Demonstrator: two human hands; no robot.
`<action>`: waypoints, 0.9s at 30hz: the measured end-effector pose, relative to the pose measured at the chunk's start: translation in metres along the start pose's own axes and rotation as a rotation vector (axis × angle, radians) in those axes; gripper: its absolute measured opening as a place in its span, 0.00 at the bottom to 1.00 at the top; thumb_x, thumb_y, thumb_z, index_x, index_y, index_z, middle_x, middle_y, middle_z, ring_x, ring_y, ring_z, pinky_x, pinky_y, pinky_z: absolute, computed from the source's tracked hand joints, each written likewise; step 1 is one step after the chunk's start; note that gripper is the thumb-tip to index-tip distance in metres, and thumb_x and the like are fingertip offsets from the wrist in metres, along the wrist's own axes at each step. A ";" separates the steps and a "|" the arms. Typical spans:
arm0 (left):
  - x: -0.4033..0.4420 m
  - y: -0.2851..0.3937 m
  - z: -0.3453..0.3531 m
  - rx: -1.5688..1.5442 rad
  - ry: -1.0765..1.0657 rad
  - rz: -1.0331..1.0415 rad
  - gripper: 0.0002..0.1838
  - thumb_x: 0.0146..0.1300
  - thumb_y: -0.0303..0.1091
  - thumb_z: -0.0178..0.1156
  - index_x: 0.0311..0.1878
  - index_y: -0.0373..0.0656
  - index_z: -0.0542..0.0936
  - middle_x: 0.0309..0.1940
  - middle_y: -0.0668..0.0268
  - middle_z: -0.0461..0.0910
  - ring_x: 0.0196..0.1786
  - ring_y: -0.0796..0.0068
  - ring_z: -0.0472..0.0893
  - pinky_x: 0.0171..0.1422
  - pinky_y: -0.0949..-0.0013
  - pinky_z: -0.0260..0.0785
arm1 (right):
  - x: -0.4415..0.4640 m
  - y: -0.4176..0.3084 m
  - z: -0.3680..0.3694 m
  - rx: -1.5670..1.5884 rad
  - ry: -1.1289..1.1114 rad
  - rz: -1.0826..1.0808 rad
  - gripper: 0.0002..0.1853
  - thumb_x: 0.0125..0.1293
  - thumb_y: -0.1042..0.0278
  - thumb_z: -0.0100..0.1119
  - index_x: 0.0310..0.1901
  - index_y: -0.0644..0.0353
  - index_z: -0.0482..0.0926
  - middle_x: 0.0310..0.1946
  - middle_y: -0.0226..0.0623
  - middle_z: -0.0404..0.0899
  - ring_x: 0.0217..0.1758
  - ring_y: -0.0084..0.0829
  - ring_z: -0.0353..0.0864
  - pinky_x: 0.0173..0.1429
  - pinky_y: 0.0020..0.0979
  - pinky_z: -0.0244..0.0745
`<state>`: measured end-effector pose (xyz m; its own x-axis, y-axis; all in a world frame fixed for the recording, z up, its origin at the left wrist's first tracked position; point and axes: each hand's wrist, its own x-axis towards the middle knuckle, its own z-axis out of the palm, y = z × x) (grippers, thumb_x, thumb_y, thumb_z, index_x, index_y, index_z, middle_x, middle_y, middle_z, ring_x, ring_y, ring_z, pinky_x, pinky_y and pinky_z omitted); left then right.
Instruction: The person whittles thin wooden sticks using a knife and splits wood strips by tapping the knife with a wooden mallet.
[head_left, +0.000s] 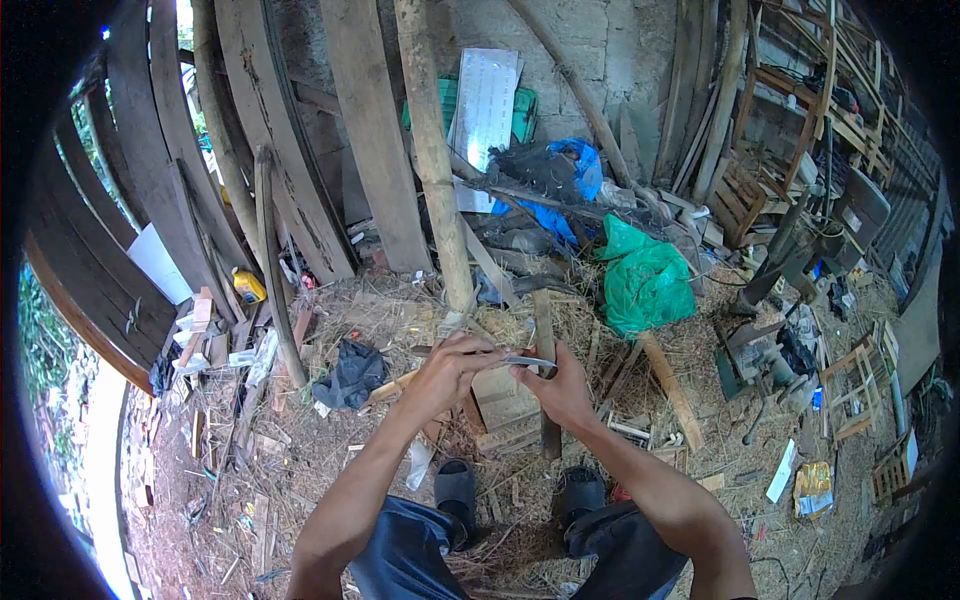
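Observation:
In front of my knees, my left hand (455, 368) is closed round a knife, whose grey blade (533, 361) points right. A dark end sticks out on the hand's other side. My right hand (565, 388) is closed at the blade's far end, its thumb reaching left along the lower edge. Directly below the blade runs a narrow wooden strip (550, 425), upright in the view; whether my right fingers also touch it I cannot tell. Under my hands lies a pale wooden block or board (505, 400).
Straw, shavings and scraps cover the ground. A green plastic bag (648, 280) lies ahead right, a black bag (352, 375) to the left. A wooden pole (428, 150) rises ahead. Leaning planks (275, 140) line the left; a wooden frame (850, 390) lies on the right.

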<state>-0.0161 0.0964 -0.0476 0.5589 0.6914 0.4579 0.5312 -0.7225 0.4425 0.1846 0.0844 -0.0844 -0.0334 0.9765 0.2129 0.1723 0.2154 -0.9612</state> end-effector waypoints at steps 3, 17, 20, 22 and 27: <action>0.001 0.000 0.000 0.002 -0.004 0.002 0.29 0.43 0.13 0.51 0.51 0.45 0.81 0.44 0.56 0.79 0.48 0.56 0.76 0.58 0.59 0.66 | 0.001 0.006 0.002 0.004 0.012 -0.037 0.17 0.53 0.67 0.69 0.40 0.64 0.73 0.32 0.36 0.78 0.36 0.26 0.77 0.41 0.31 0.72; 0.006 0.007 -0.002 0.133 -0.020 -0.004 0.26 0.45 0.16 0.51 0.50 0.44 0.81 0.44 0.56 0.80 0.48 0.54 0.76 0.57 0.57 0.67 | 0.003 0.009 -0.001 -0.013 0.023 -0.012 0.17 0.53 0.66 0.69 0.40 0.63 0.74 0.31 0.35 0.77 0.33 0.26 0.75 0.38 0.30 0.71; 0.007 0.008 -0.001 0.127 -0.030 -0.039 0.24 0.44 0.17 0.51 0.48 0.43 0.81 0.44 0.56 0.80 0.48 0.54 0.77 0.57 0.58 0.68 | 0.003 0.006 -0.002 -0.007 0.018 0.011 0.18 0.53 0.65 0.70 0.40 0.63 0.74 0.31 0.35 0.76 0.33 0.25 0.75 0.38 0.30 0.70; 0.009 0.009 0.000 0.115 -0.001 -0.023 0.23 0.45 0.16 0.51 0.47 0.42 0.81 0.44 0.57 0.80 0.47 0.53 0.77 0.56 0.58 0.68 | 0.003 0.007 -0.002 0.004 0.023 -0.004 0.18 0.53 0.64 0.70 0.41 0.63 0.74 0.31 0.35 0.76 0.33 0.25 0.74 0.38 0.29 0.70; 0.009 0.007 0.003 0.113 0.013 -0.015 0.24 0.45 0.15 0.51 0.48 0.42 0.81 0.44 0.57 0.80 0.47 0.54 0.77 0.56 0.58 0.68 | 0.004 0.014 -0.003 -0.026 0.033 -0.031 0.20 0.51 0.63 0.71 0.41 0.63 0.73 0.32 0.36 0.77 0.34 0.28 0.76 0.40 0.32 0.71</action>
<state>-0.0052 0.0973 -0.0426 0.5426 0.7018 0.4616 0.6084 -0.7072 0.3601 0.1899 0.0918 -0.0967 -0.0071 0.9687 0.2481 0.1975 0.2445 -0.9493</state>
